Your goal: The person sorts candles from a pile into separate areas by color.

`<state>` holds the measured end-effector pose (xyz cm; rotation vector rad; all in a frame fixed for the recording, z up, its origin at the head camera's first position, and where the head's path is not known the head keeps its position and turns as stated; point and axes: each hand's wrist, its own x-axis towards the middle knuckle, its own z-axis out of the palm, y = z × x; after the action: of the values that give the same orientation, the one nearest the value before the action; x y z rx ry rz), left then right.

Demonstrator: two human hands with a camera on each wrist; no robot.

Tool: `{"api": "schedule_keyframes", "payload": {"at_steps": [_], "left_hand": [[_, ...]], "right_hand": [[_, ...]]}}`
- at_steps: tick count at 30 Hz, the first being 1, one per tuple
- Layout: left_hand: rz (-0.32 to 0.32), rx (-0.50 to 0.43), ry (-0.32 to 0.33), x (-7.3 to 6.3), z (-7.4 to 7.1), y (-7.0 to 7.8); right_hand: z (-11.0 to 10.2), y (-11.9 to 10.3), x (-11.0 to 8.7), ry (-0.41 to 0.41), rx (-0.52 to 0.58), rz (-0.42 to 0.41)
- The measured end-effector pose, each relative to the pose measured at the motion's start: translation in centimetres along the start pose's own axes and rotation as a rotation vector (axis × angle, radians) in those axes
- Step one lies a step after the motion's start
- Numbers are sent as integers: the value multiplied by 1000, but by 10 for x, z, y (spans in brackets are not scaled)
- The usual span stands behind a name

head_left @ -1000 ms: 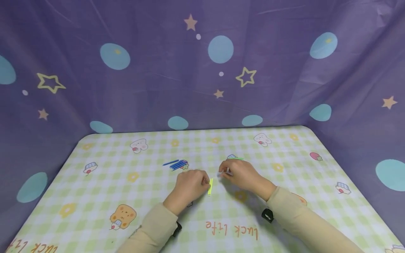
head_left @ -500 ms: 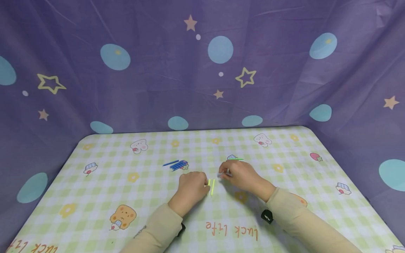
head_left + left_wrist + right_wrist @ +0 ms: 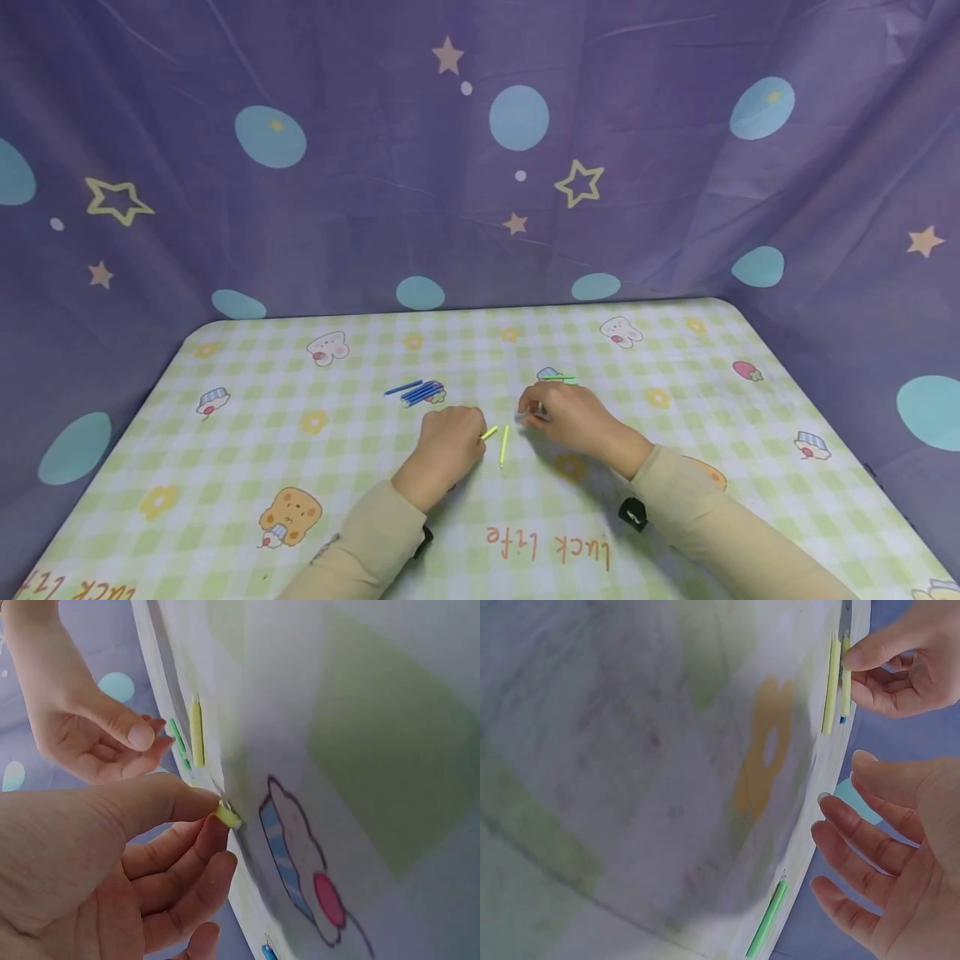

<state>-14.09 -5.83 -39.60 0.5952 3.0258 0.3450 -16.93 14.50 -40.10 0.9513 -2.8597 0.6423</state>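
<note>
My left hand (image 3: 444, 450) pinches a thin yellow candle (image 3: 227, 817) between thumb and fingertips, just over the tablecloth. In the head view this candle slants up to the right out of the fingers. A second yellow candle (image 3: 504, 446) lies on the cloth to its right, apart from it, with a wick visible at one end in the left wrist view. My right hand (image 3: 573, 417) hovers to the right of both, its fingers loosely bent and holding nothing. Just beyond it lies a green candle (image 3: 558, 378), partly hidden near the hand in the head view.
A small bunch of blue candles (image 3: 422, 393) lies beyond my left hand, one set slightly apart. The checked tablecloth (image 3: 360, 475) carries printed cartoons and lettering. A purple curtain (image 3: 337, 225) rises behind the table's far edge and at both sides.
The two yellow candles lay close together; my left hand has drawn one away to the left and tilted it. The other stays on the cloth. My right hand has hardly moved.
</note>
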Motion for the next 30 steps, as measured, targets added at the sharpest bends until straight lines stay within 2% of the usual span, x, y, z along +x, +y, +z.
{"api": "schedule_keyframes", "payload": {"at_steps": [10,19,30], "left_hand": [[-49,-52,5,-10,-15,-16],[-119,-80,25,-23,-30,-48],[-229,-160,-59,-45,-51,-89]], "right_hand": [[1,-1,0,-16,0,-5],[2,-2,2,-27,10,-16],[0,-6,9,-87,20,-69]]}}
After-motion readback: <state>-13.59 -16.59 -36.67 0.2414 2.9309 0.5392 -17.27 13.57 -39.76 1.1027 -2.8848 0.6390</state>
